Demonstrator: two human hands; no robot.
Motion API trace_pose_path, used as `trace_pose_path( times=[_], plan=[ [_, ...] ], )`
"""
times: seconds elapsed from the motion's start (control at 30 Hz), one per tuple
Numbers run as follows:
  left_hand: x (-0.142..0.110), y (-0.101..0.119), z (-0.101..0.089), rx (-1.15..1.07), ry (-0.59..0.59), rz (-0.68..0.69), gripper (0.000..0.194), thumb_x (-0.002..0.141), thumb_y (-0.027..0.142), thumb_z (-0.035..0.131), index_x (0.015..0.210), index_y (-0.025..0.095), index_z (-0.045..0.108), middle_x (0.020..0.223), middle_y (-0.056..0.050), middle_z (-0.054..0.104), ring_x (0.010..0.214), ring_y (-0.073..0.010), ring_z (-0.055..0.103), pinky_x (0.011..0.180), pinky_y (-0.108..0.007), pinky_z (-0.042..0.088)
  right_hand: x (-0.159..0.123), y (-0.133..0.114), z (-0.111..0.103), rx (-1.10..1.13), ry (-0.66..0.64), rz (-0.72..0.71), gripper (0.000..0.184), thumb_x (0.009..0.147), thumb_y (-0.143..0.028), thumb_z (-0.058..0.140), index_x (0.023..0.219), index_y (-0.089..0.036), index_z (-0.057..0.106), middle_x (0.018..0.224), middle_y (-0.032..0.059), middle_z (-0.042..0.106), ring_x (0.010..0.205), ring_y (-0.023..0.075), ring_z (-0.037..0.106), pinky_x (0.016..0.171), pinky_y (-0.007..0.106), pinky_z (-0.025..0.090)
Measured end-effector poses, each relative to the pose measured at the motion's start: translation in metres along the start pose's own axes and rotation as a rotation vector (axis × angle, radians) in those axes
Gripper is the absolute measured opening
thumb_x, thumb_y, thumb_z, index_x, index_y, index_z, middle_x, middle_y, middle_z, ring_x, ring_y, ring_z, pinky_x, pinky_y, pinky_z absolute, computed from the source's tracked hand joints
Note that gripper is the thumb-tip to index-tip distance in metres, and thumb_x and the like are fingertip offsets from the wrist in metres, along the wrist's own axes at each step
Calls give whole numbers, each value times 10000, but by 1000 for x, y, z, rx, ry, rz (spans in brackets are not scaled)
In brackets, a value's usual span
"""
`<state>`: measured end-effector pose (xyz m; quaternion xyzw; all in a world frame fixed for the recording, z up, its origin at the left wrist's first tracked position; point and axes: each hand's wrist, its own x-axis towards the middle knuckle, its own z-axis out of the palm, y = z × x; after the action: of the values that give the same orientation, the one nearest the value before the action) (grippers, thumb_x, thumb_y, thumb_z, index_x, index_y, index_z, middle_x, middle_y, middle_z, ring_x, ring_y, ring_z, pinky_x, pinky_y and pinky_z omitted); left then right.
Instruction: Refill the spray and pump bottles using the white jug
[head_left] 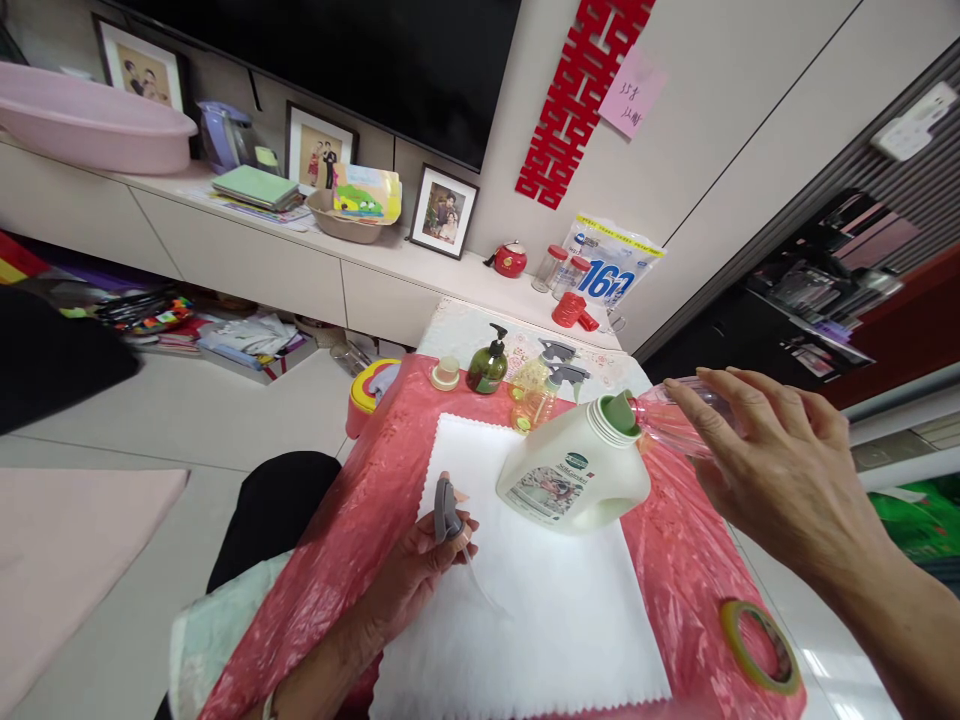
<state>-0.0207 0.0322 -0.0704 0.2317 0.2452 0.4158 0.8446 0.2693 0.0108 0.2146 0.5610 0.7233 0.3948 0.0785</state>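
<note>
My left hand [424, 560] grips a grey spray trigger head [448, 515] whose thin clear tube hangs down over the white cloth [517, 620]. My right hand [772, 450] holds a clear pink-tinted bottle [679, 418] tipped sideways, its neck at the open mouth of a pale green detergent jug [574, 475]. The jug stands on the cloth with a green spout inside its mouth. Whether liquid is flowing from the bottle cannot be made out. Behind the jug are two yellowish spray bottles [534, 405], a dark green pump bottle [489, 365] and a pale cap [445, 373].
Red plastic film [337, 580] covers the table. A roll of tape [761, 647] lies at its right front corner. A yellow-and-pink bin [364, 395] stands beside the table's left edge. Behind, a long cabinet [285, 270] carries framed pictures, glass jars and a pink basin [97, 120].
</note>
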Motion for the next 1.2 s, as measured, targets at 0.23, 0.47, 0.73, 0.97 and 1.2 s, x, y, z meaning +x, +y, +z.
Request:
trace_pose_path(
  times=[0.23,0.47,0.73,0.97,1.2],
  plan=[
    [0,1,3,5,44,-7,529,627,407,953,1095,280,742,1022,-28,724,863,-166,639,851,-347,462,3,-1,-1,0,14,-16,502,932,-165,547,1425,-253,511,1442,103,493,1335,321,457,1052,523,345],
    [0,1,4,9,41,-5,548,602,414,966,1079,270,740,1010,-27,724,900,-167,627,836,-327,468,3,0,-1,-10,14,-22,511,915,-153,540,1417,-249,520,1435,107,494,1343,317,449,1075,531,334],
    [-1,2,6,12,67,-13,599,606,428,963,1138,301,718,1014,-17,728,906,-157,638,835,-310,473,3,0,2,1,15,-20,534,894,-162,536,1420,-249,532,1445,109,484,1364,324,427,1114,564,308],
    [-2,2,6,29,53,-17,572,620,431,955,1126,304,722,999,0,720,872,-144,637,830,-304,466,3,2,3,-32,80,-82,487,933,-129,521,1408,-232,525,1431,126,493,1347,341,448,1103,585,322],
    [0,-2,1,16,36,-3,557,636,404,949,1130,283,723,1012,-14,723,858,-151,653,816,-310,473,4,2,3,-20,108,-105,533,911,-44,510,1415,-216,503,1443,151,486,1351,371,449,1102,624,304]
  ],
)
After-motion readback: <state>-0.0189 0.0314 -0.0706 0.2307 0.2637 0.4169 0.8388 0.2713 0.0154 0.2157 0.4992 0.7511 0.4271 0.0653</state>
